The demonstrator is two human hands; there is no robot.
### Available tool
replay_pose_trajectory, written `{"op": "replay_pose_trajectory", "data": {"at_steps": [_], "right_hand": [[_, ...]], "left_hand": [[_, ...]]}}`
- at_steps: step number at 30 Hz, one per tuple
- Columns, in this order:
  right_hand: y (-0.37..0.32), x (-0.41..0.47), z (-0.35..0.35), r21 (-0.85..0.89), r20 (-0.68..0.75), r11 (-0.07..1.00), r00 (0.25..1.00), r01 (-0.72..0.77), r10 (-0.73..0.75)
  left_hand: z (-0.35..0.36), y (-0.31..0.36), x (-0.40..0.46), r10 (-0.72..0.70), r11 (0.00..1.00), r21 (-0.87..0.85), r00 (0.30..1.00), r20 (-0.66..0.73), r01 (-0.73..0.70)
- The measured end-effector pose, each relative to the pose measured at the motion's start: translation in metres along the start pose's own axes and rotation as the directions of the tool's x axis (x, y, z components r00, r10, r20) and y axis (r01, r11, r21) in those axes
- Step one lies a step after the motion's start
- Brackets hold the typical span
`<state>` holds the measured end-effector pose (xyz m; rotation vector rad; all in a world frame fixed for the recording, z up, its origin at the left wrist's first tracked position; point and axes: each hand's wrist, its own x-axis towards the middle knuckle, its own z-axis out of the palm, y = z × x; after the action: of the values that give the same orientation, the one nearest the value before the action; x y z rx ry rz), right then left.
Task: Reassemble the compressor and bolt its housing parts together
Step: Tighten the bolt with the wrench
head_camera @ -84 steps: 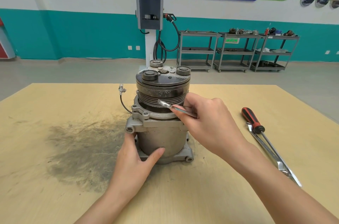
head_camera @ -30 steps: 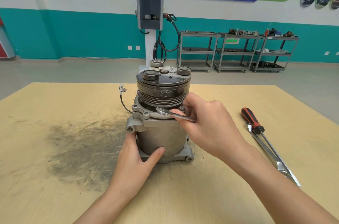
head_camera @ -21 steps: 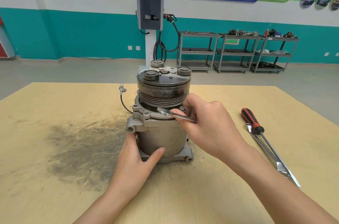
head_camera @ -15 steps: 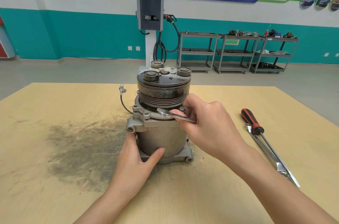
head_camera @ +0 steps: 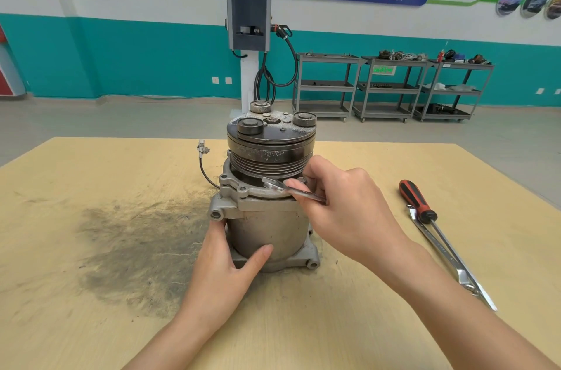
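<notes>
A grey metal compressor [head_camera: 267,227] stands upright on the wooden table [head_camera: 91,175], with a dark grooved pulley [head_camera: 270,151] on top. My left hand [head_camera: 224,263] grips the lower body from the front left, thumb across the housing. My right hand [head_camera: 343,205] holds a small silver wrench [head_camera: 279,186] whose open jaw lies on the housing flange [head_camera: 243,190] just under the pulley. Whether the jaw sits on a bolt head is hidden. A black wire with a white plug [head_camera: 202,151] hangs off the left side.
A red-and-black handled screwdriver [head_camera: 417,201] and a long silver spanner [head_camera: 449,260] lie on the table to the right. A dark grease smear [head_camera: 136,242] covers the table left of the compressor. Shelving carts [head_camera: 391,87] and a charger post [head_camera: 249,36] stand far behind.
The wrench head dropped from the pulley grooves down onto the housing flange between 2.8 s and 1.0 s ago. Since then it has barely shifted. My left hand has stayed put.
</notes>
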<state>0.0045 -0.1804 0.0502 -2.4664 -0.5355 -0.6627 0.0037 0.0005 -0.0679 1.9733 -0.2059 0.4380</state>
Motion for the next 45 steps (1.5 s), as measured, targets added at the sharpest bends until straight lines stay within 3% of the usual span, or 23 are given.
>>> {"op": "replay_pose_trajectory", "data": {"at_steps": [11, 17, 21, 26, 33, 37, 42, 45], "right_hand": [[-0.0014, 0.0009, 0.0020, -0.018, -0.053, 0.999, 0.998, -0.042, 0.041], [-0.0014, 0.0031, -0.0007, 0.057, -0.005, 0.998, 0.999, -0.035, 0.036], [-0.0007, 0.0026, 0.0001, -0.037, -0.003, 0.998, 0.999, 0.040, -0.041], [-0.0043, 0.0023, 0.0038, -0.130, -0.036, 0.991, 0.999, 0.027, -0.032], [0.0007, 0.0043, -0.0020, 0.002, 0.028, 1.000, 0.999, 0.020, -0.020], [0.0020, 0.0047, -0.0031, -0.036, 0.058, 0.997, 0.996, 0.063, -0.061], [-0.0039, 0.0026, 0.0019, -0.130, -0.006, 0.991, 0.999, 0.032, -0.033], [-0.0025, 0.0037, -0.0006, -0.073, -0.001, 0.997, 1.000, 0.001, -0.002]], "left_hand": [[0.0004, -0.0007, -0.0002, 0.006, 1.000, 0.003, 1.000, -0.010, -0.006], [0.0006, -0.0011, -0.0001, 0.006, 1.000, -0.006, 1.000, -0.008, -0.006], [0.0013, -0.0021, 0.0006, 0.006, 1.000, -0.002, 1.000, -0.011, -0.006], [0.0014, -0.0027, 0.0006, 0.008, 1.000, -0.006, 1.000, -0.013, -0.008], [0.0008, -0.0006, -0.0006, 0.006, 1.000, -0.010, 1.000, -0.007, -0.006], [0.0003, -0.0011, -0.0008, -0.003, 1.000, -0.017, 1.000, -0.009, 0.002], [0.0007, -0.0006, -0.0003, 0.004, 1.000, -0.007, 1.000, -0.014, -0.004], [0.0005, 0.0006, -0.0003, 0.004, 1.000, -0.005, 1.000, -0.012, -0.004]]}}
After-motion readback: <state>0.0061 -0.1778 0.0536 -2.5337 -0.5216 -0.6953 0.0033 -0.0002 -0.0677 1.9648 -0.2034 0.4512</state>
